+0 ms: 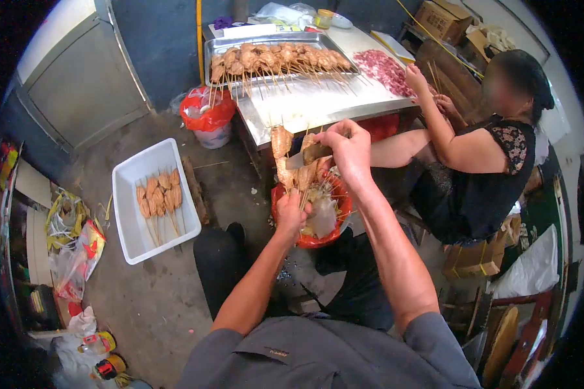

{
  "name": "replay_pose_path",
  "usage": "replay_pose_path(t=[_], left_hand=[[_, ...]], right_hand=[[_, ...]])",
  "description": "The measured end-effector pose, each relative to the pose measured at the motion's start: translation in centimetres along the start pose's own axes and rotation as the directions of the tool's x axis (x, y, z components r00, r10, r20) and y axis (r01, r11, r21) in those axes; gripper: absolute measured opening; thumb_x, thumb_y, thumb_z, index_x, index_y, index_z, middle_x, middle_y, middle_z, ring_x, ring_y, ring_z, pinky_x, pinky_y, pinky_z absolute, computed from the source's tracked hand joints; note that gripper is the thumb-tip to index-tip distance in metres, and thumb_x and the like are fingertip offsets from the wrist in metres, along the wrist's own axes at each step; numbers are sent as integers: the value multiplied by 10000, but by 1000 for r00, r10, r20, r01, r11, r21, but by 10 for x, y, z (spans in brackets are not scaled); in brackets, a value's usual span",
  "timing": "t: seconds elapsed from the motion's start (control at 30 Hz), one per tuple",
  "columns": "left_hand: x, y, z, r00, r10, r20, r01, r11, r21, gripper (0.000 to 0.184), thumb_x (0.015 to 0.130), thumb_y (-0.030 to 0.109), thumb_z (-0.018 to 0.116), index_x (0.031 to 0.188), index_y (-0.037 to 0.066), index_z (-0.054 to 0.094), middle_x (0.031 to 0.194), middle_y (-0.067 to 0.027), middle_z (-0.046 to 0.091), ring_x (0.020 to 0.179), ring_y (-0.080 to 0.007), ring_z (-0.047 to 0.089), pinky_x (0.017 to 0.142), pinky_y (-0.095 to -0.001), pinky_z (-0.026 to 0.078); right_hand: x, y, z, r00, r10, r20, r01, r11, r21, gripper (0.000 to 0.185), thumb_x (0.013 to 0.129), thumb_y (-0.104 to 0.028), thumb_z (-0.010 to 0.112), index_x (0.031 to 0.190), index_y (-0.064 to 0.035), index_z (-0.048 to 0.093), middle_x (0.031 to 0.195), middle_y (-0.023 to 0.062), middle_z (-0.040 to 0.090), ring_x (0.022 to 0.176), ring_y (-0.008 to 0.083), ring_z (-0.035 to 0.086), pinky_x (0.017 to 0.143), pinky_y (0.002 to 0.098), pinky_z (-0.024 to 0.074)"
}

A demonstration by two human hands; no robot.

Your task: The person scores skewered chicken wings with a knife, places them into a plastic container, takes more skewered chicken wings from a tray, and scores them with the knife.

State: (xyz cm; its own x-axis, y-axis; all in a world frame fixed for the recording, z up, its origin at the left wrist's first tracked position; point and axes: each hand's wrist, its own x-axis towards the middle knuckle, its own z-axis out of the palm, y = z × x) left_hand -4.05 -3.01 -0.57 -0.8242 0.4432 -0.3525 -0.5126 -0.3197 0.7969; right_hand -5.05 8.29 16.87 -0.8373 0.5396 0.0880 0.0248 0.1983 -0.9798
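My left hand (292, 212) is closed round the lower ends of several skewers, whose brown meat pieces (285, 170) point upward. My right hand (349, 150) grips the dark handle of a small knife (296, 160); its blade lies against the skewered meat. Both hands are above a red-lined bucket (339, 223) that holds pale scraps and a whitish plastic piece. To the left, a white tub (124, 223) on the floor contains several meat skewers (159, 194). On the table, a metal tray (214, 48) bears a long pile of skewered meat (272, 58).
The metal table (266, 110) stands ahead, with raw red meat (384, 70) at its right. A co-worker (474, 149) sits at the right, hands near that meat. Another red-lined bucket (207, 113) stands by the table's left leg. Bags and bottles lie at far left.
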Motion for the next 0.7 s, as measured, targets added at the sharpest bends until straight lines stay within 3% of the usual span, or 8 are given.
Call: replay_pose_path(t=[0.13,0.23,0.3,0.37,0.47,0.57,0.6,0.7], left_hand=[[1,2,1,1000,-2,-24,3,999,54,344,1002,363,370,820,104,503,572,-1,512,372,-58,352,311,-218,254],[3,0,0,1000,-14,-23,16,996,85,330,999,363,379,839,106,510,582,-1,517,371,-60,353,313,-224,259],[4,1,0,999,-21,-27,23,996,83,319,997,362,385,855,107,514,590,-1,522,371,-61,353,315,-227,262],[2,2,1,995,13,-98,-14,1000,-7,364,972,403,426,804,98,533,565,-11,531,361,-85,394,313,-249,290],[2,0,-6,1000,-5,-6,4,998,-60,345,969,394,439,820,95,525,561,-15,524,362,-90,397,309,-251,291],[6,-2,-5,1000,-15,0,15,1000,-24,327,969,393,443,854,95,515,568,-21,525,358,-91,393,304,-254,293],[6,-2,-4,1000,-16,0,16,999,-29,327,969,393,443,854,95,515,568,-21,525,358,-91,393,304,-254,293],[6,-3,-4,1000,12,-19,-13,999,-40,315,961,400,461,875,101,508,545,-14,515,341,-107,379,300,-267,302]], right_hand=[[-1,13,9,972,-234,7,231,956,-182,103,760,-58,650,750,22,586,695,63,612,607,120,597,393,270,429],[-2,19,23,982,-177,73,189,956,-223,92,759,-65,657,750,9,602,683,46,605,597,112,584,442,267,438],[-1,43,34,975,-207,77,220,932,-288,66,764,-66,653,747,-19,610,695,47,620,644,119,604,585,276,478],[0,57,39,994,-93,58,103,973,-207,48,767,-47,636,753,-20,598,728,53,645,671,116,613,608,282,492],[3,66,35,981,-170,98,180,977,-111,133,725,-113,667,778,1,622,733,110,641,697,188,614,674,328,490],[-7,43,21,987,-156,34,157,986,-58,124,718,-97,675,762,7,623,726,105,637,694,181,614,672,325,490],[-6,37,11,978,-181,101,191,976,-103,38,758,7,595,782,-18,578,844,77,672,643,112,610,409,239,459],[-30,-25,-11,985,3,172,18,992,-124,96,752,26,570,831,-17,603,847,84,673,620,129,615,408,243,471]])
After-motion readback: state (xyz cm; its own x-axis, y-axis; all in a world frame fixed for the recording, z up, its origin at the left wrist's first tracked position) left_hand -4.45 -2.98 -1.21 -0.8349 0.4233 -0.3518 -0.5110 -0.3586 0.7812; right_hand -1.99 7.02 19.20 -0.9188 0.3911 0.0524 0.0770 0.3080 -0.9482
